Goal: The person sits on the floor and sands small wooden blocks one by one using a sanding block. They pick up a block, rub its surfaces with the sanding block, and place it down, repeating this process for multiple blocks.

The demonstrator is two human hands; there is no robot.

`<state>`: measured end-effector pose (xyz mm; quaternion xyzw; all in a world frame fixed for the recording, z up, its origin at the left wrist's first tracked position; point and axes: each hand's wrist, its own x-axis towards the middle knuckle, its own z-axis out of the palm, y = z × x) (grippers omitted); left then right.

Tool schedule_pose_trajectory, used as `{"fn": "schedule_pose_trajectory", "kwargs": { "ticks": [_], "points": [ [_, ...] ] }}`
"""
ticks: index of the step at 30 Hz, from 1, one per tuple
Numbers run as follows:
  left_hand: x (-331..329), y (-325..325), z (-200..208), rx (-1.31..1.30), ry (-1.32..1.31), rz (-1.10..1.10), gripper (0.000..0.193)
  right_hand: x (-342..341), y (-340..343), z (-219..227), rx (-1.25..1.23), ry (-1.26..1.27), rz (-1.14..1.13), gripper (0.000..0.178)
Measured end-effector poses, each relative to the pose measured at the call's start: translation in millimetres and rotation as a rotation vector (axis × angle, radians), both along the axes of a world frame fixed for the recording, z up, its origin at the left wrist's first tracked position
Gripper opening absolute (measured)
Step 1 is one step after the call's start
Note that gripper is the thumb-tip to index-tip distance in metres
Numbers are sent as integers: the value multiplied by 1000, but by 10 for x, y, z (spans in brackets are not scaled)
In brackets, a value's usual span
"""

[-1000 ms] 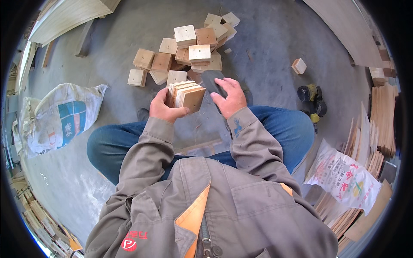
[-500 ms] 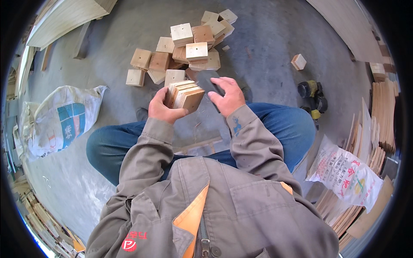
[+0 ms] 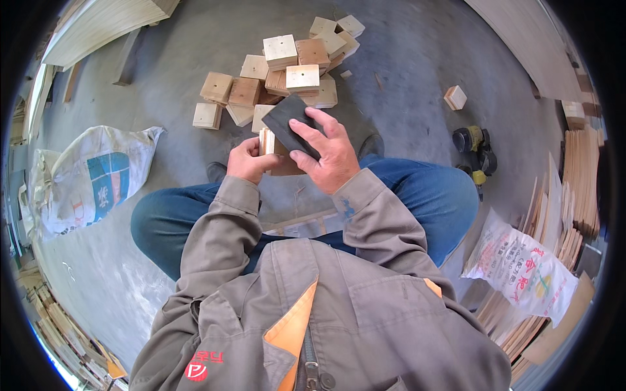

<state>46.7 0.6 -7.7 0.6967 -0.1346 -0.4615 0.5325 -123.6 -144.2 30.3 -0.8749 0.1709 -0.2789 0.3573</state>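
Note:
In front of my knees, my left hand (image 3: 246, 161) is closed around a small stack of square plywood pieces (image 3: 266, 142). My right hand (image 3: 331, 151) grips a dark, flat rectangular sanding block (image 3: 285, 122), fingers spread over its upper face. The sanding block lies tilted over the plywood stack and hides most of it; whether the two touch is hard to make out. Just beyond my hands is a heap of square wooden blocks (image 3: 280, 52), many with a small hole in the middle.
A lone wooden block (image 3: 455, 98) sits on the floor to the right, near a yellow-and-black power tool (image 3: 476, 150). A white sack (image 3: 98, 176) lies at left, another sack (image 3: 521, 267) at right over wood strips. Stacked sheets (image 3: 104, 32) stand at far left.
My right hand has brought the sanding block leftward over the plywood stack and turned its broad face up. The stack in my left hand is turned and is now largely covered.

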Motion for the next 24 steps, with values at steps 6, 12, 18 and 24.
{"fn": "schedule_pose_trajectory", "kwargs": {
  "ticks": [6,12,18,24],
  "points": [
    [14,-15,153,-28,71,93,61,-218,-242,-313,106,292,-365,54],
    [53,-24,-8,-27,42,109,67,-18,-131,-37,-13,-55,-170,56],
    [110,44,-3,42,74,92,66,8,-48,-200,-15,92,-138,57],
    [94,-13,-89,-57,19,313,77,-161,-289,-395,187,163,-476,65]
  ]
}}
